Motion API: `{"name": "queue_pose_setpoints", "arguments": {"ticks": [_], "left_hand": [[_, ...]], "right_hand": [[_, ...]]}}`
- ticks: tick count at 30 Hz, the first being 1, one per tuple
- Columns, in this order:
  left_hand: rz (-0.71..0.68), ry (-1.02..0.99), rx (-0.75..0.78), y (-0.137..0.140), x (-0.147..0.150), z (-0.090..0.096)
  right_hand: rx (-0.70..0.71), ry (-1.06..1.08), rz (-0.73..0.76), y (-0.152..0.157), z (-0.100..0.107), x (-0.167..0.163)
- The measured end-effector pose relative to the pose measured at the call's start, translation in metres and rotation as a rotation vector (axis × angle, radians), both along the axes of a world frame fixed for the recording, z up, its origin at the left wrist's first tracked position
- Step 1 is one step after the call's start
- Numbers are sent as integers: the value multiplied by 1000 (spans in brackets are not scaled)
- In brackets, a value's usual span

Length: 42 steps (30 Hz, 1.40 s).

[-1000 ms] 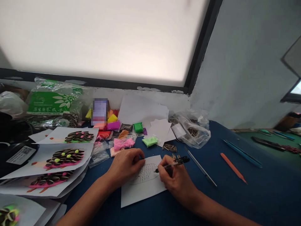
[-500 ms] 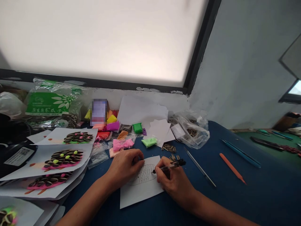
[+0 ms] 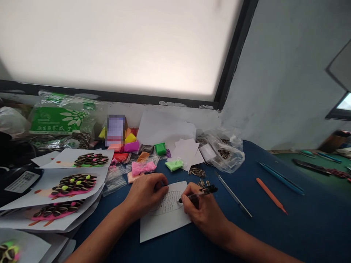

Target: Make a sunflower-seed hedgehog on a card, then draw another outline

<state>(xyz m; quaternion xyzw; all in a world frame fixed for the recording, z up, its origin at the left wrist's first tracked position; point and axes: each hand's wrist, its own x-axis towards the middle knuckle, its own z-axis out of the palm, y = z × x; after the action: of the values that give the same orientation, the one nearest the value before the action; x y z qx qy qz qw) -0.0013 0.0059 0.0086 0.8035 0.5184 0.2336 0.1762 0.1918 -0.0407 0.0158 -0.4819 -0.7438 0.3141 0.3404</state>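
Note:
A white sheet of paper (image 3: 164, 228) lies on the blue tabletop in front of me. It carries a rounded pen-drawn outline filled with rows of small strokes. My right hand (image 3: 201, 204) grips a black pen (image 3: 199, 193), its tip at the right part of the drawing. On the sheet's upper left rests my left hand (image 3: 146, 193), fingers curled and pressing the paper down; it covers the drawing's left end. Just beyond my right hand are loose sunflower seeds (image 3: 196, 172). Packets of pink clay (image 3: 143, 168) and light green clay (image 3: 174, 165) lie beyond the sheet.
At left, finished seed-and-clay hedgehog pictures (image 3: 74, 185) are stacked. A seed bag (image 3: 60, 118) and a propped phone-like screen (image 3: 115, 130) stand behind. At right lie a silver-grey pen (image 3: 233, 194), an orange marker (image 3: 271, 195), a blue tool (image 3: 281, 178) and an open seed bag (image 3: 229, 155).
The pen in my right hand has shifted very slightly over the drawing. My left hand and the sheet look the same.

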Motion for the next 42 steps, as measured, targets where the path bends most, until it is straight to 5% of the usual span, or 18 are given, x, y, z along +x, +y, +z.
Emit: {"name": "queue_pose_setpoints", "arguments": {"ticks": [42], "left_hand": [[3,-4,-2,1,0,-2]], "right_hand": [[-80,30,68,-1,-4,2]]}}
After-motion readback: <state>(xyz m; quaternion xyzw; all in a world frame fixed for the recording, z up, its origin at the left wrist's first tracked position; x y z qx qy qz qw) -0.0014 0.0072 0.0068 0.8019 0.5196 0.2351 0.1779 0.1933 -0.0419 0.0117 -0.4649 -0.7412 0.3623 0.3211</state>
